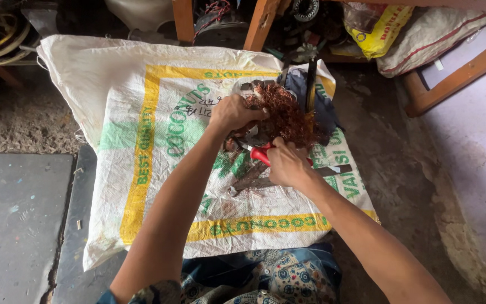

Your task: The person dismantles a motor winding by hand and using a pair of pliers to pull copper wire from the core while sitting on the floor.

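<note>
My left hand (232,112) grips a tangled bundle of copper wire (285,115) that sits on a metal part at the far side of a white woven sack (142,112). My right hand (287,164) is closed around a red-handled tool (261,153), its tip hidden under the wire. Both hands meet at the bundle, over the sack's right half. A dark upright metal bar (311,84) stands just behind the wire.
Flat metal pieces (254,181) lie on the sack below my right hand. Wooden legs (260,22) and machine parts stand at the back, a yellow bag (381,28) at the upper right, a wooden frame (457,79) at right, a dark slab (18,225) at left.
</note>
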